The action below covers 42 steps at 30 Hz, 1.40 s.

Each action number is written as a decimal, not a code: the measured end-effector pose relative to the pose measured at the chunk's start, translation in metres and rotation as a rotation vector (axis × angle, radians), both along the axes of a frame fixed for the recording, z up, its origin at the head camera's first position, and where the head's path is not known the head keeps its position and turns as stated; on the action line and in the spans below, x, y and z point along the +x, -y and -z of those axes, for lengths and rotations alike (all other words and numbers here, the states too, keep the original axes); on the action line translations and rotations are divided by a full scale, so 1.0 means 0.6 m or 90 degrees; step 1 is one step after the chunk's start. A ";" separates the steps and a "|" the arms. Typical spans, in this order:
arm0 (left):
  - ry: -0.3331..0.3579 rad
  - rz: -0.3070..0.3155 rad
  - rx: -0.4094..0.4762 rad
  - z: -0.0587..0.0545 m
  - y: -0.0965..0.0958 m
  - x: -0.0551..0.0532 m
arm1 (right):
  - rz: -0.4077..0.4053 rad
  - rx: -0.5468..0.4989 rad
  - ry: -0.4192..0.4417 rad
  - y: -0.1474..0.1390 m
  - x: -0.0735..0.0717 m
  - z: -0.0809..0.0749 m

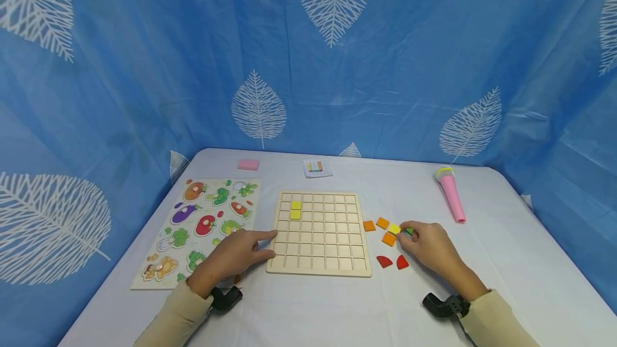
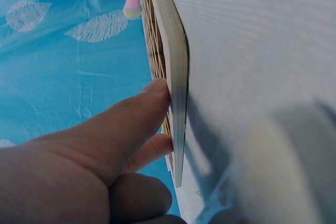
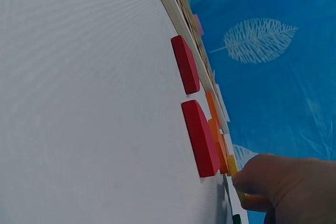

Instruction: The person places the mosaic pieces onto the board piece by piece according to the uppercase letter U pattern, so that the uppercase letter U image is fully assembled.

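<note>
A wooden grid board [image 1: 318, 272] lies flat on the table, with two yellow square tiles [image 1: 295, 210] set one above the other in its upper left cells. My left hand [image 1: 237, 253] touches the board's left edge with straight thumb and index finger; the other fingers are folded under. To the right of the board, my right hand [image 1: 430, 245] pinches a yellow tile [image 1: 394, 228] at table level, its thumb partly covering it in the right wrist view. Orange square tiles [image 1: 388, 239] lie beside that tile. A green piece [image 1: 408, 231] shows partly behind the fingers.
Two red quarter-round pieces [image 1: 384, 261] lie nearer the front. A vegetable puzzle board [image 1: 159, 250] is at left, partly under the left arm. Farther back are a pink block [image 1: 248, 165], a small pattern card [image 1: 317, 168] and a pink toy microphone [image 1: 451, 197].
</note>
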<state>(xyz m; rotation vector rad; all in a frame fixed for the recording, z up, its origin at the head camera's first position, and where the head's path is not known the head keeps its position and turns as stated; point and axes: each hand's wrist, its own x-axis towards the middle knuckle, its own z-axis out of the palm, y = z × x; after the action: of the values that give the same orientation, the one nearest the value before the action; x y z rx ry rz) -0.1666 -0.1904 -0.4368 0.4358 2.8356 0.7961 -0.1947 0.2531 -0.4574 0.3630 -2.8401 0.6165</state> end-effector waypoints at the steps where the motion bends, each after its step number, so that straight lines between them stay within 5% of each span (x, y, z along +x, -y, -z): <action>1: 0.000 0.001 0.000 0.001 0.000 0.000 | 0.000 0.000 -0.003 -0.001 -0.001 -0.001; 24: -0.003 -0.003 0.001 -0.002 -0.001 0.000 | -0.044 -0.029 0.031 0.056 -0.014 -0.023; 42: -0.004 0.007 0.018 -0.003 -0.002 0.003 | -0.192 -0.041 -0.001 0.165 -0.032 -0.036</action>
<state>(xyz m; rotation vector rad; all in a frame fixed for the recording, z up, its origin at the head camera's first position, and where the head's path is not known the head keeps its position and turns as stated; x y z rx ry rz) -0.1651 -0.1891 -0.4349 0.4582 2.8282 0.8356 -0.2138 0.1543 -0.4357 0.7890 -2.7768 0.7600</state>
